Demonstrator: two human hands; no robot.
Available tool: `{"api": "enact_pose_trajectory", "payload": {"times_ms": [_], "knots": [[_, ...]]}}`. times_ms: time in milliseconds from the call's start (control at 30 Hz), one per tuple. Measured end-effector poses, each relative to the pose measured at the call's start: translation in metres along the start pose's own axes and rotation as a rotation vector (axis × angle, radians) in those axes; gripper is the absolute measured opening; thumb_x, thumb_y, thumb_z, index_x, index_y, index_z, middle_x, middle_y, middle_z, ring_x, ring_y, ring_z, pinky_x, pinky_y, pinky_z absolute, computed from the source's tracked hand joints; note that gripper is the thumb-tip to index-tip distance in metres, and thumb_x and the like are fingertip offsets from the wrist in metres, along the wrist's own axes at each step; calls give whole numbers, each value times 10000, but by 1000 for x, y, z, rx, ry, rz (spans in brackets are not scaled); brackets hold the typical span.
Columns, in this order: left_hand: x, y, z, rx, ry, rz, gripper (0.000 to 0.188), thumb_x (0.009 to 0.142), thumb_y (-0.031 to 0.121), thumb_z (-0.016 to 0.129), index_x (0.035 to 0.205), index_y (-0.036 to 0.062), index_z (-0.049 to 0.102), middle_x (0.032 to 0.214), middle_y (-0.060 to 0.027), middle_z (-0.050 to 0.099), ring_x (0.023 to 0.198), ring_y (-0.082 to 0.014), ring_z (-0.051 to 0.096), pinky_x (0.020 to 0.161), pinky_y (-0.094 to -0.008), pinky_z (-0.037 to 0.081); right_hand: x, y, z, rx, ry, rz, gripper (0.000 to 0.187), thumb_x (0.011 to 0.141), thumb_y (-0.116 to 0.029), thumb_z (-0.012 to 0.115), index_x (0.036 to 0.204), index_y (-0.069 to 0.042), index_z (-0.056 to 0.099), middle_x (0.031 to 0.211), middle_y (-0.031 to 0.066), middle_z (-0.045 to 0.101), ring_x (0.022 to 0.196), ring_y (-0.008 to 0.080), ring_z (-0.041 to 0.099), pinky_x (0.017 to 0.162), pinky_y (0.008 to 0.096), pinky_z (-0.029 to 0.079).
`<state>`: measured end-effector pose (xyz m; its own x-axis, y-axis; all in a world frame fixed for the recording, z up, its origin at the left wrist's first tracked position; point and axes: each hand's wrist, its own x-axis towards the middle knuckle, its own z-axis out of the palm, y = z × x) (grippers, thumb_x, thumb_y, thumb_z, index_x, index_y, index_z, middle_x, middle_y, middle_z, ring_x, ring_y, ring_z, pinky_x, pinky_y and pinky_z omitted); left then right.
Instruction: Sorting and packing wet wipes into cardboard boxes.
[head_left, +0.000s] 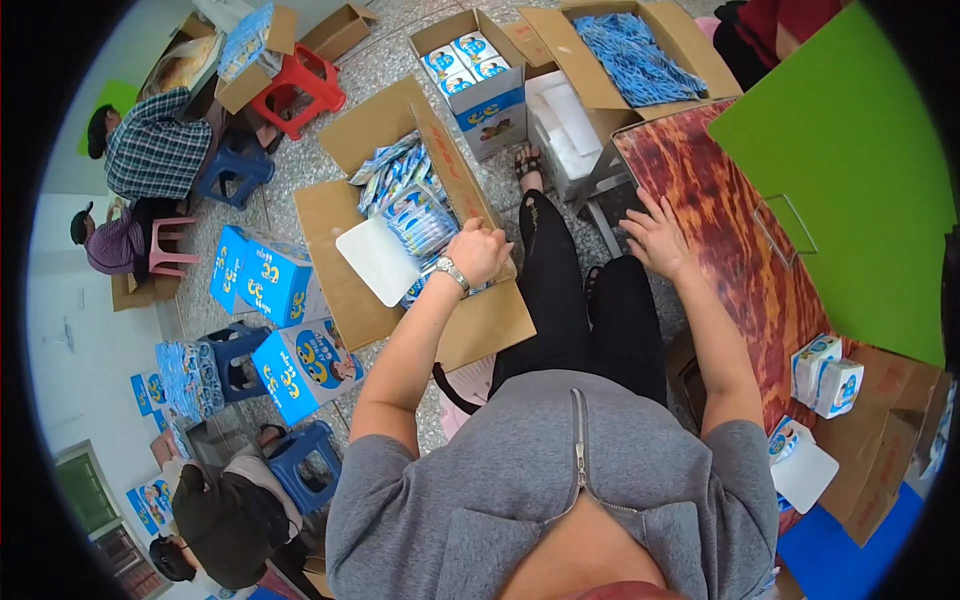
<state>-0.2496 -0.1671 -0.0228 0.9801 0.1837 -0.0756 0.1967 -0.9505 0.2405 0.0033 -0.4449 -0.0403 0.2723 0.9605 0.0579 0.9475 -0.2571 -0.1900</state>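
My left hand (pixel 478 254), with a metal watch at the wrist, is over the right side of an open brown carton (pixel 335 255). Its fingers are curled in, and what they grip is hidden beneath them. Beside it inside the carton sits a small box (pixel 422 222) of blue-and-white sachets, its white lid (pixel 378 262) folded open to the left. More loose sachets (pixel 395 170) fill the carton behind it. My right hand (pixel 655 235) rests with fingers spread at the left edge of a red marbled table (pixel 740 255), holding nothing.
A carton of blue strips (pixel 640 60) stands at the table's far end. Left of it is a carton of small white-and-blue boxes (pixel 470 65). Blue printed boxes (pixel 305 370) and blue stools (pixel 305 460) are on the left. A green board (pixel 850 170) covers the table's right side. Several people sit nearby.
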Motion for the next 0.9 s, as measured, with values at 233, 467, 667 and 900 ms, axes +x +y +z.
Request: {"api": "enact_pose_trajectory", "payload": {"times_ms": [233,467,667,900], "knots": [[-8,-8,-2,-25,49,16,294,926,273,582,803,12,639,755,-208,683,858,-373,667,972,-419,487,-3,-9,-4,39,19,-10,332,833,-168,692,1162,-125,692,1307,40,618,1468,285,285,1200,551,201],[-13,-4,10,8,55,42,366,943,335,561,751,47,677,713,-137,693,822,-333,624,818,-411,510,-25,-3,5,18,-25,-24,306,813,-94,649,1112,-122,710,1294,83,631,1466,322,296,1196,529,241],[-11,1,-7,-31,-107,-12,308,933,311,580,843,26,656,843,-177,701,1081,-368,622,912,-443,525,-30,11,15,-63,-30,-48,186,876,-125,550,1003,-99,684,1297,75,624,1471,289,291,1198,523,250],[-13,3,-8,-13,-59,-37,277,913,274,603,922,1,652,884,-209,708,1057,-383,648,1005,-433,476,-23,12,-3,-129,-145,-20,136,862,-151,548,931,-124,662,1284,33,618,1471,264,280,1185,497,283]]}}
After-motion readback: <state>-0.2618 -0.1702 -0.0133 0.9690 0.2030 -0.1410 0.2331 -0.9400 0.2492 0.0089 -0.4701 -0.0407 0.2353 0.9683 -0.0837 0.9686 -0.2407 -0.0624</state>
